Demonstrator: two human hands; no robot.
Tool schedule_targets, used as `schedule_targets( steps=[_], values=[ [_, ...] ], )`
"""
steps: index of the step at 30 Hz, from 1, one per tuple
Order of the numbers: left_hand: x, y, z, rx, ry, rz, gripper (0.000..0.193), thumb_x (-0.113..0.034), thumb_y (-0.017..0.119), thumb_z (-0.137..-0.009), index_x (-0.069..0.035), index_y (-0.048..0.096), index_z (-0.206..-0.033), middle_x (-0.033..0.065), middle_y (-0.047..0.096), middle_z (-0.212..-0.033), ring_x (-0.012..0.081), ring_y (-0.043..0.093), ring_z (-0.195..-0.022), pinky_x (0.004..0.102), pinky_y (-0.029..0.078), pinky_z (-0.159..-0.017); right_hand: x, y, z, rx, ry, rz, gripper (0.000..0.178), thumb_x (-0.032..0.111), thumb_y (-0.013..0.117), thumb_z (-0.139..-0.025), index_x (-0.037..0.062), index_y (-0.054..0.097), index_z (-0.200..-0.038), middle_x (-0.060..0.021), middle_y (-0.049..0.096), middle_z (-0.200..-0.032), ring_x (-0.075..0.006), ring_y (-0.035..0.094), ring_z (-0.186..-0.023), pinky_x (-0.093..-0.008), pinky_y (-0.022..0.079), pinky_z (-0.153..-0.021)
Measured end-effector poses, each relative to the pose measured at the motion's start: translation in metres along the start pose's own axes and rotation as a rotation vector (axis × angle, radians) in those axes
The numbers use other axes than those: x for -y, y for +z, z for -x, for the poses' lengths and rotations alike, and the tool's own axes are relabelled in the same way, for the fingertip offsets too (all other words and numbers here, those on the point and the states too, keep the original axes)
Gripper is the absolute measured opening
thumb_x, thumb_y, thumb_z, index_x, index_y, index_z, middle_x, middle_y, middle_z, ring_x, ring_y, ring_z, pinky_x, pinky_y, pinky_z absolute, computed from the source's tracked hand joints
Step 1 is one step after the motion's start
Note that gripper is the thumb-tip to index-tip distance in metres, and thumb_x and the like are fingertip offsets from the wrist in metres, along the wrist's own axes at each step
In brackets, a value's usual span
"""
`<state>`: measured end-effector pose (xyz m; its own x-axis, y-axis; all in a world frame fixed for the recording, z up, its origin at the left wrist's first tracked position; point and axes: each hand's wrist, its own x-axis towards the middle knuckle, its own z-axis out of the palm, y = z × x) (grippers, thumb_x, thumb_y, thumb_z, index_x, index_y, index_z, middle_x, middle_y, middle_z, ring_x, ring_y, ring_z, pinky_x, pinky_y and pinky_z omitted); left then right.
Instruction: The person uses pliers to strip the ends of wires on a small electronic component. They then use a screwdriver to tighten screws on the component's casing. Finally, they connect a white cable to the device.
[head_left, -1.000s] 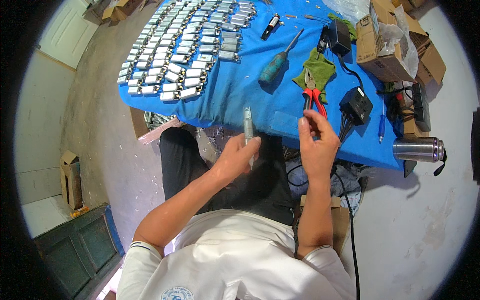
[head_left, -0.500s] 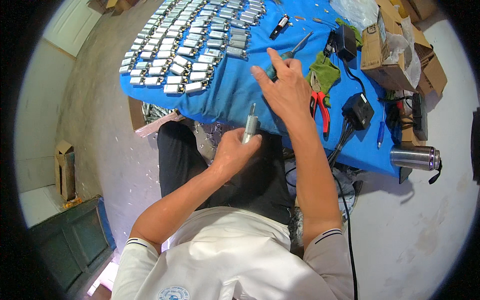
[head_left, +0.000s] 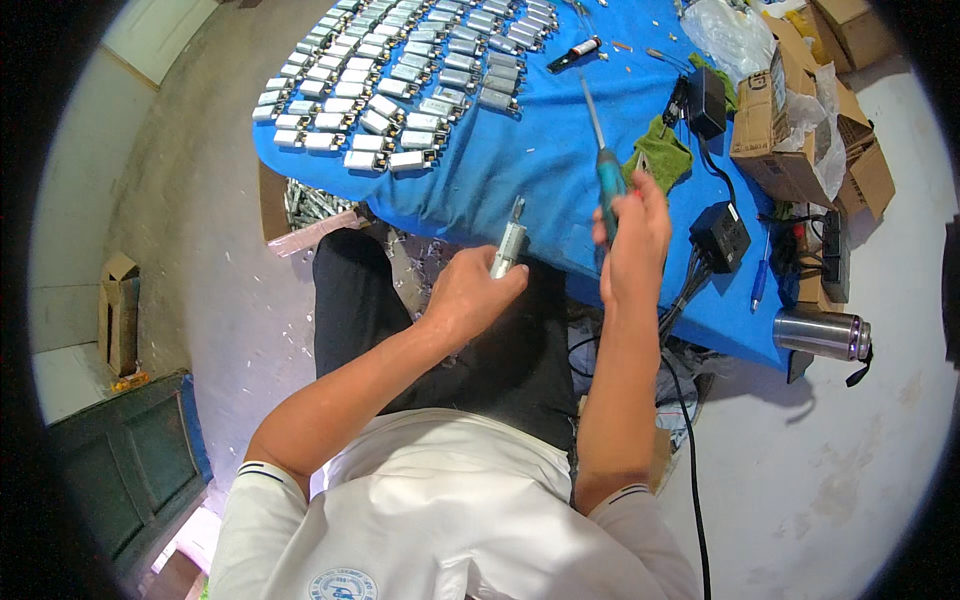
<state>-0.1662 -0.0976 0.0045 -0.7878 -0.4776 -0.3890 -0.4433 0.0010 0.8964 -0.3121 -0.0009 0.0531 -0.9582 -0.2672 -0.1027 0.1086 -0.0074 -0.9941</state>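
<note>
My left hand [head_left: 468, 292] is closed around a small silver metal-cased part [head_left: 509, 247], whose narrow tip points away from me, just off the near edge of the blue-covered table [head_left: 480, 180]. To its right, my right hand [head_left: 638, 240], somewhat blurred, grips a screwdriver [head_left: 608, 180] by its teal handle, the shaft pointing up and slightly left. The screwdriver's tip is apart from the silver part. Rows of similar silver parts [head_left: 408, 72] with brass-coloured ends cover the table's far left. My right hand mostly hides the red-handled pliers beside it.
On the right lie a green cloth [head_left: 665, 155], a black adapter [head_left: 707, 103], a black box with cables [head_left: 720, 238], a blue pen [head_left: 760, 284] and a steel flask [head_left: 822, 334]. An open cardboard box [head_left: 765, 145] stands behind. A box of metal pieces [head_left: 312, 205] sits below the table's left edge.
My right hand has picked the screwdriver up off the table and drawn it nearer, turning its shaft more upright. My left hand still holds the silver part, slightly more tilted.
</note>
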Motion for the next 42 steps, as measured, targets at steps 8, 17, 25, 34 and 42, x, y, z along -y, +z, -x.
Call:
schedule_targets(
  steps=[8, 17, 25, 34, 42],
  values=[
    [-0.002, -0.001, -0.004, 0.013, 0.023, -0.113, 0.034, -0.028, 0.065, -0.087, 0.0, 0.056, -0.07, 0.0019, 0.052, -0.057, 0.0088, 0.046, -0.055, 0.0311, 0.038, -0.05, -0.007, -0.02, 0.061, 0.11, 0.181, -0.145, 0.044, 0.021, 0.062, -0.094, -0.0079, 0.052, -0.125, -0.0068, 0.058, -0.08, -0.0104, 0.053, -0.064, -0.0216, 0.043, -0.051],
    [-0.006, 0.004, -0.007, 0.05, 0.054, -0.167, 0.036, -0.031, 0.064, -0.088, 0.001, 0.058, -0.072, 0.003, 0.054, -0.06, 0.009, 0.047, -0.056, 0.0319, 0.039, -0.051, -0.015, 0.002, 0.028, 0.421, -0.382, 0.2, 0.044, 0.019, 0.065, -0.09, -0.0027, 0.053, -0.126, -0.0164, 0.063, -0.11, -0.0245, 0.064, -0.101, -0.0343, 0.051, -0.082],
    [-0.018, -0.016, 0.007, 0.233, -0.129, 0.133, 0.032, -0.034, 0.064, -0.089, -0.004, 0.058, -0.08, 0.0008, 0.054, -0.062, 0.0078, 0.048, -0.053, 0.0246, 0.036, -0.047, -0.03, 0.004, 0.025, 0.373, -0.576, 0.527, 0.044, 0.017, 0.065, -0.088, -0.0034, 0.052, -0.125, -0.0245, 0.061, -0.115, -0.0414, 0.06, -0.105, -0.043, 0.049, -0.088],
    [-0.011, -0.018, 0.019, 0.276, -0.166, 0.319, 0.033, -0.039, 0.06, -0.094, -0.008, 0.054, -0.086, -0.0011, 0.05, -0.062, 0.0052, 0.043, -0.049, 0.0215, 0.031, -0.044, -0.032, 0.007, 0.03, 0.296, -0.613, 0.542, 0.042, 0.011, 0.065, -0.087, -0.0037, 0.053, -0.124, -0.0229, 0.062, -0.114, -0.0349, 0.063, -0.1, -0.0382, 0.051, -0.085],
    [-0.014, -0.016, 0.012, 0.285, -0.166, 0.354, 0.032, -0.038, 0.06, -0.094, -0.009, 0.051, -0.086, -0.002, 0.047, -0.061, 0.0044, 0.039, -0.049, 0.0216, 0.027, -0.042, 0.005, -0.055, 0.078, 0.109, -0.193, -0.058, 0.04, 0.013, 0.051, -0.098, -0.0046, 0.044, -0.133, -0.013, 0.064, -0.097, -0.0069, 0.049, -0.055, -0.0197, 0.039, -0.048]
  ],
)
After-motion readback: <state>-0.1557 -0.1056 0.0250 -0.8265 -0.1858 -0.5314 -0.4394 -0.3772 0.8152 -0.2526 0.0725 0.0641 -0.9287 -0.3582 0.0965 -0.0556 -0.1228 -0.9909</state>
